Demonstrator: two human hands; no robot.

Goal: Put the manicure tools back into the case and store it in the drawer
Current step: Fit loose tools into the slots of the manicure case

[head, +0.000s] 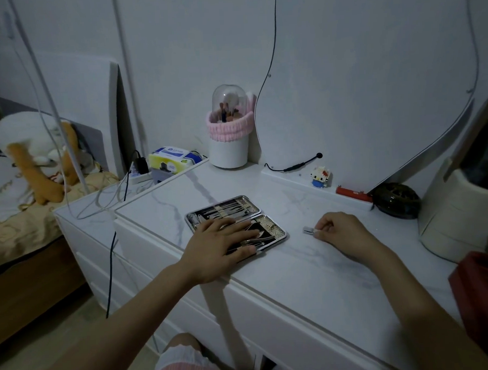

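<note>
Case point(269, 225) lies open on desk point(310, 268); left hand point(217, 247) rests flat on its tools point(256, 240), fingers straight. Right hand point(340, 232) pinches a clipper point(308, 230) on desk, beside case.

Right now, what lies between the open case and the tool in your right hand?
Nothing: in the head view, only bare marble tabletop separates the open case from the small metal tool pinched by the right hand.

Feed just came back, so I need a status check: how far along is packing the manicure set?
Done: many tools already sit in the open case. In hand: the left hand rests flat on the case's near half, while the right hand pinches a small metal tool on the dresser top. Left: seat that tool, close the case, stow it in a drawer.
</note>
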